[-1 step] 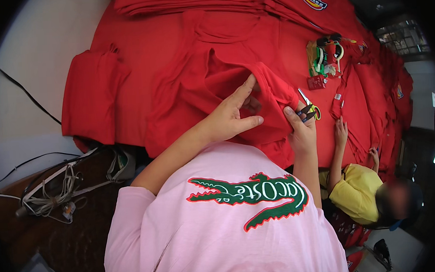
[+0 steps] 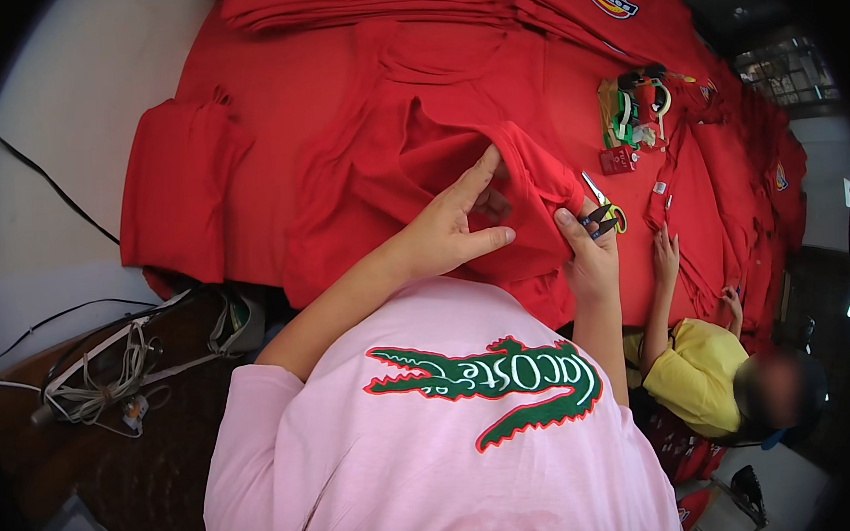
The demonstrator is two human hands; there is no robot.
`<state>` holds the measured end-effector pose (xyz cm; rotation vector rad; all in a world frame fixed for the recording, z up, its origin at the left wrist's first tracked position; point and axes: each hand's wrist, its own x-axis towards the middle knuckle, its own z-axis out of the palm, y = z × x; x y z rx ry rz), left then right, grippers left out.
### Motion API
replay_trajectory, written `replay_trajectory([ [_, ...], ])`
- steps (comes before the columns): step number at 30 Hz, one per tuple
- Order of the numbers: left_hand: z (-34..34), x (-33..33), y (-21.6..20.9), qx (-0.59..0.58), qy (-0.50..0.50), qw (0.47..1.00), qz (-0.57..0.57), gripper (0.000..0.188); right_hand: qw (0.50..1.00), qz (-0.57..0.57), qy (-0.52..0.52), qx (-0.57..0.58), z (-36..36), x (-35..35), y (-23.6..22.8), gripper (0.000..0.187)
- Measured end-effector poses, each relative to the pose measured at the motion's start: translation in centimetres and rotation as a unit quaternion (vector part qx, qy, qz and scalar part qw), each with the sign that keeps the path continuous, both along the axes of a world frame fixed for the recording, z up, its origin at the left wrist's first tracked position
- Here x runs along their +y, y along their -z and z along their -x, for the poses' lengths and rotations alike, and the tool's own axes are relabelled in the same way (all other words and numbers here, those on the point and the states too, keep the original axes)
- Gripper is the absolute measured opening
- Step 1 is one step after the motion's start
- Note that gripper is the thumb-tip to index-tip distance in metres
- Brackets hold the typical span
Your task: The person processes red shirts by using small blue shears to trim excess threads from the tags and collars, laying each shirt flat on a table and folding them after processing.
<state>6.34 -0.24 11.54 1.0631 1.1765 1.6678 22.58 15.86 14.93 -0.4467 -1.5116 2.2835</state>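
Observation:
A red garment point(image 2: 528, 201) lies bunched in front of me, with a fold of it lifted into an opening. My left hand point(image 2: 451, 220) is at that opening, index finger and thumb stretched apart; its other fingers are partly inside the cloth. In my right hand point(image 2: 592, 255) is a pair of small black thread snips point(image 2: 598, 222), blades pointing out past the thumb. That hand also touches the garment's right edge, its fingertips mostly hidden. Just beyond it lie scissors point(image 2: 603, 196) with yellow handles.
Folded red garments point(image 2: 172, 188) lie at left, and more stacks point(image 2: 360, 2) stand at the back. A small box of tools point(image 2: 620, 117) sits at right. Beside me a co-worker in a yellow shirt point(image 2: 695, 376) handles red cloth. Tangled cables point(image 2: 111, 382) lie at lower left.

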Motion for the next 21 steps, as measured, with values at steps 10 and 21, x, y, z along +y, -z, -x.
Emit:
replay_trajectory([
  [10, -0.1, 0.2, 0.0, 0.007, -0.019, 0.999, -0.027, 0.101, 1.0, -0.014, -0.008, 0.014, 0.0, 0.0, 0.1, 0.035],
  [21, 1.4, -0.7, -3.1, -0.219, -0.101, 0.971, -0.005, 0.038, 0.91, -0.337, -0.182, -0.157, 0.3, -0.3, -0.6, 0.011],
])
